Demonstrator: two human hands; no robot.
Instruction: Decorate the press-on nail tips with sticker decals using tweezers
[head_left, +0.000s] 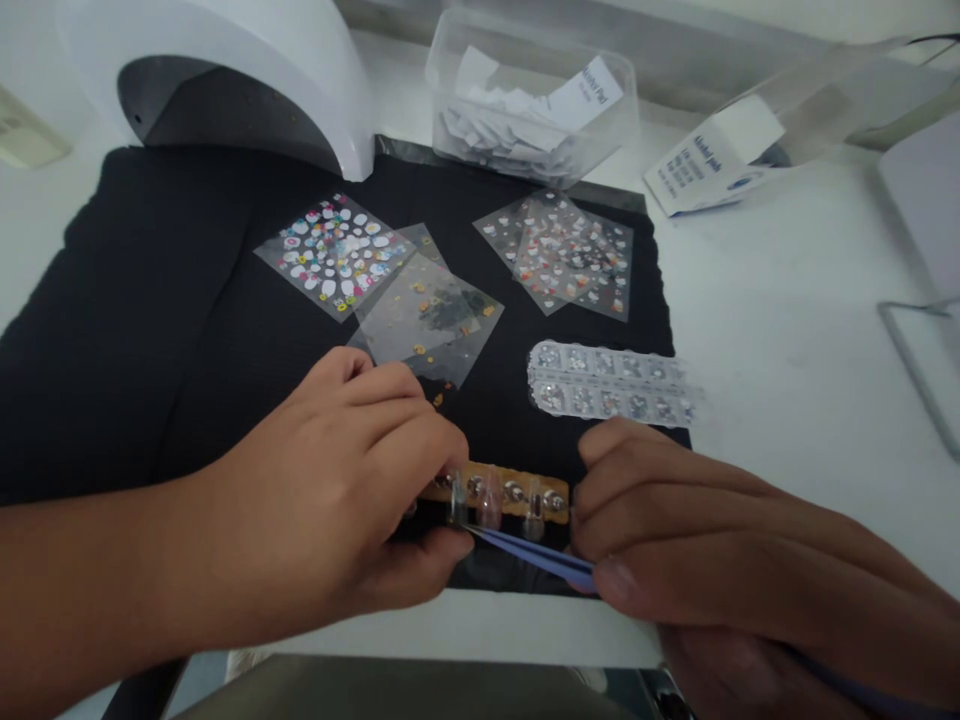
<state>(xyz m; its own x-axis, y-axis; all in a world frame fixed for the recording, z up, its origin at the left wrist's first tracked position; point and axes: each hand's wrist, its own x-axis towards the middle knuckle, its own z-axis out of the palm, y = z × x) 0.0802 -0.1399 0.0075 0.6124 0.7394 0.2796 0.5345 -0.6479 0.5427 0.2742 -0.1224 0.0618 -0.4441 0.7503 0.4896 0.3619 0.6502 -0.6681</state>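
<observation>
My left hand is closed around the left end of a tan nail display strip, which carries metal studs and several artificial nails. One clear, dark-tinted nail is right beside my left fingertips, and a pinkish nail stands to its right. Blue tweezers are pinched in my right hand. Their tips point left and reach the lower end of the dark-tinted nail; whether they grip anything there is too small to tell. My left fingers hide the strip's left part.
A black cloth covers the table's middle. On it lie sticker sheets, gold-flecked sheets, more sheets and a rhinestone case. Behind stand a white nail lamp, a clear bin of packets and an alcohol-pad box.
</observation>
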